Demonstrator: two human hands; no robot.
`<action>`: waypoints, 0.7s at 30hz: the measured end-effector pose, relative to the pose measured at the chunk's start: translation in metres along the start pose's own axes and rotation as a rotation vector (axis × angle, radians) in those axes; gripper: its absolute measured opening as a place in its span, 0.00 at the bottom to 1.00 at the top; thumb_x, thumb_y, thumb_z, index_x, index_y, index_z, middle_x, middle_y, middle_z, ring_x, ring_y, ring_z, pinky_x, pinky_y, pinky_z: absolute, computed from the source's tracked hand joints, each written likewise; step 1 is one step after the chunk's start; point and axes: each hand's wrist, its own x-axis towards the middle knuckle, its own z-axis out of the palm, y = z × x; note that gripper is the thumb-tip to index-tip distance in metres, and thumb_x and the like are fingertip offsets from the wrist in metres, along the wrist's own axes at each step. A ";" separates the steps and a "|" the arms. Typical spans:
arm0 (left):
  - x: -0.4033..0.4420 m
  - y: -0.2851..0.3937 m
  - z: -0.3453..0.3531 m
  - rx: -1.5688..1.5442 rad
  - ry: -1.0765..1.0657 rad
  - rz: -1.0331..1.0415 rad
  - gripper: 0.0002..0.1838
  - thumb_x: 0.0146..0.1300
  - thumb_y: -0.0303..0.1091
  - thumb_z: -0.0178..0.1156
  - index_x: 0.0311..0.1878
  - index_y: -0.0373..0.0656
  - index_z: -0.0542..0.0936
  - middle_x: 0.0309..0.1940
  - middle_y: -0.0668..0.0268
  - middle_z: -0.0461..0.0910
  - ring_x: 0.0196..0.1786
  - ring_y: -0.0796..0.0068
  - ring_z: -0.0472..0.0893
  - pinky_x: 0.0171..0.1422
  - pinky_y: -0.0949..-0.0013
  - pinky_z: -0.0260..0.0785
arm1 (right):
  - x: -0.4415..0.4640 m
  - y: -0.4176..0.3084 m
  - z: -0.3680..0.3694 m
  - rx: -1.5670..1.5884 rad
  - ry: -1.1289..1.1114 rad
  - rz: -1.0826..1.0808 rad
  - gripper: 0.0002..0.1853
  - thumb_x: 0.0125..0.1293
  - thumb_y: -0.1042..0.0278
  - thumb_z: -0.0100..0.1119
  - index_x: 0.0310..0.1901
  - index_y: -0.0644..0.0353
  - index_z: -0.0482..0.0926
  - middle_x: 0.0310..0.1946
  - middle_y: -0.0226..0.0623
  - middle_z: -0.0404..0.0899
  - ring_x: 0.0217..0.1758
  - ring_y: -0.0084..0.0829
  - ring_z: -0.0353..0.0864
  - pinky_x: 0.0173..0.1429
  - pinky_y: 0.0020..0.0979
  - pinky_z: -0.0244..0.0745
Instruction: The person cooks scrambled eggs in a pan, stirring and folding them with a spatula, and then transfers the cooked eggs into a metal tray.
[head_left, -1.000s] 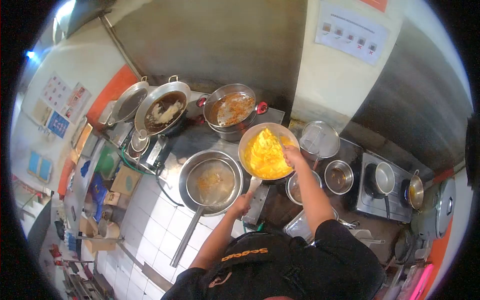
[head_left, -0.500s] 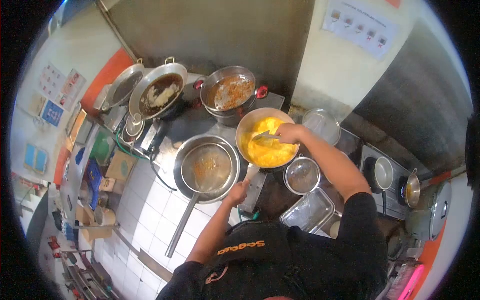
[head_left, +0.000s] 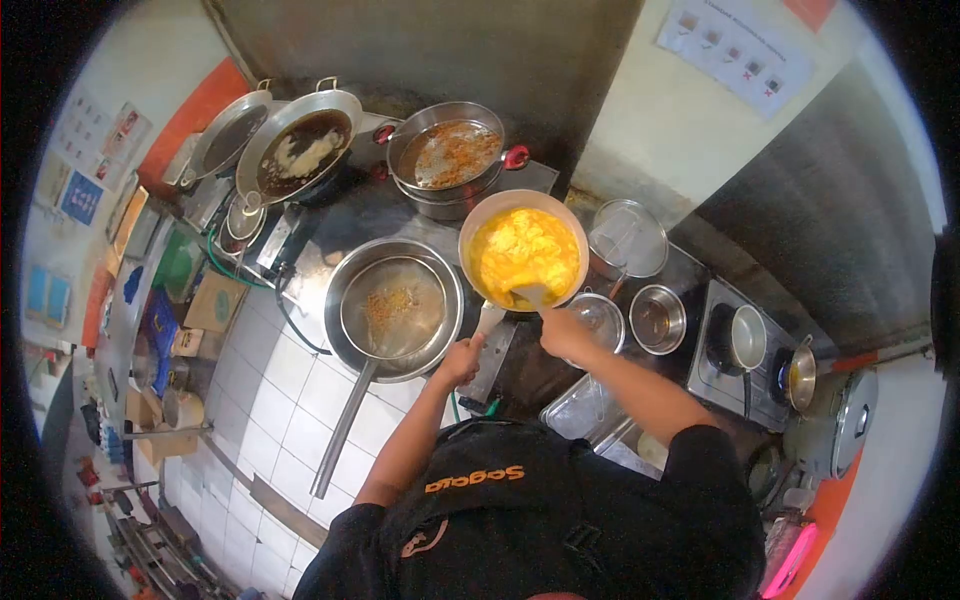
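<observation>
My left hand (head_left: 462, 362) is wrapped round the pale handle of a pan (head_left: 572, 221) at the middle of the view. Soft yellow egg (head_left: 524, 250) covers the pan's bottom. My right hand (head_left: 563, 334) grips a spatula (head_left: 531, 293) at the pan's near edge, its flat blade resting in the egg. Just left of the pan, a long-handled strainer (head_left: 375, 359) with brown crumbs lies over a wide metal bowl (head_left: 337, 330).
Behind stand a red-handled pot (head_left: 447, 200) and a wok (head_left: 282, 200) with dark oil and pale batter. To the right are a steel bowl (head_left: 658, 320), a mesh strainer (head_left: 628, 238), a metal tray (head_left: 572, 408) and a stove (head_left: 708, 369) with a small pan and a lit burner.
My right hand and the spatula have moved from the pan's right side to its near edge. The egg has shifted into a looser, rounder heap. The camera view has also shifted.
</observation>
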 end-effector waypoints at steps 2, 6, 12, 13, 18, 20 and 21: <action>-0.001 0.002 0.001 -0.003 -0.011 -0.015 0.31 0.65 0.63 0.43 0.49 0.41 0.72 0.13 0.70 0.64 0.12 0.77 0.64 0.15 0.71 0.56 | 0.010 -0.005 0.016 0.046 0.043 0.045 0.30 0.58 0.73 0.47 0.65 0.57 0.61 0.43 0.59 0.77 0.46 0.55 0.78 0.50 0.50 0.73; 0.000 0.000 -0.002 -0.041 -0.040 -0.011 0.32 0.65 0.64 0.43 0.49 0.41 0.72 0.14 0.69 0.65 0.12 0.77 0.64 0.15 0.71 0.57 | 0.040 -0.001 0.027 0.146 0.228 0.027 0.25 0.56 0.74 0.48 0.58 0.59 0.68 0.40 0.58 0.78 0.45 0.53 0.78 0.48 0.50 0.73; 0.009 -0.008 -0.002 -0.012 -0.013 -0.047 0.30 0.65 0.62 0.44 0.47 0.42 0.73 0.16 0.67 0.67 0.13 0.77 0.66 0.16 0.71 0.58 | 0.125 0.039 -0.009 0.178 0.239 -0.056 0.19 0.56 0.71 0.51 0.50 0.61 0.77 0.40 0.54 0.80 0.39 0.47 0.82 0.41 0.44 0.76; 0.009 -0.007 -0.002 -0.012 -0.021 -0.053 0.29 0.65 0.62 0.44 0.47 0.42 0.73 0.16 0.67 0.67 0.13 0.77 0.66 0.16 0.71 0.57 | 0.122 0.035 -0.035 0.199 0.160 -0.037 0.19 0.56 0.70 0.53 0.50 0.61 0.77 0.38 0.52 0.80 0.34 0.44 0.82 0.37 0.41 0.77; 0.005 -0.007 -0.002 0.003 0.000 -0.012 0.29 0.65 0.61 0.44 0.48 0.41 0.73 0.16 0.67 0.67 0.13 0.76 0.65 0.16 0.71 0.57 | 0.098 0.013 -0.136 -0.099 -0.187 -0.089 0.16 0.57 0.69 0.57 0.46 0.66 0.78 0.25 0.44 0.80 0.20 0.31 0.79 0.22 0.34 0.72; 0.003 -0.005 -0.002 -0.038 -0.015 -0.042 0.30 0.65 0.61 0.44 0.47 0.40 0.73 0.16 0.67 0.67 0.13 0.76 0.65 0.16 0.70 0.57 | 0.063 -0.011 -0.173 -0.174 -0.372 -0.104 0.14 0.58 0.70 0.55 0.43 0.67 0.79 0.20 0.41 0.77 0.17 0.28 0.75 0.19 0.33 0.69; 0.004 -0.005 -0.002 -0.055 -0.022 -0.055 0.30 0.65 0.61 0.44 0.47 0.40 0.73 0.15 0.67 0.67 0.13 0.76 0.65 0.16 0.70 0.57 | 0.060 -0.008 -0.174 -0.187 -0.442 -0.098 0.12 0.58 0.70 0.54 0.42 0.67 0.78 0.13 0.36 0.72 0.14 0.27 0.73 0.18 0.32 0.67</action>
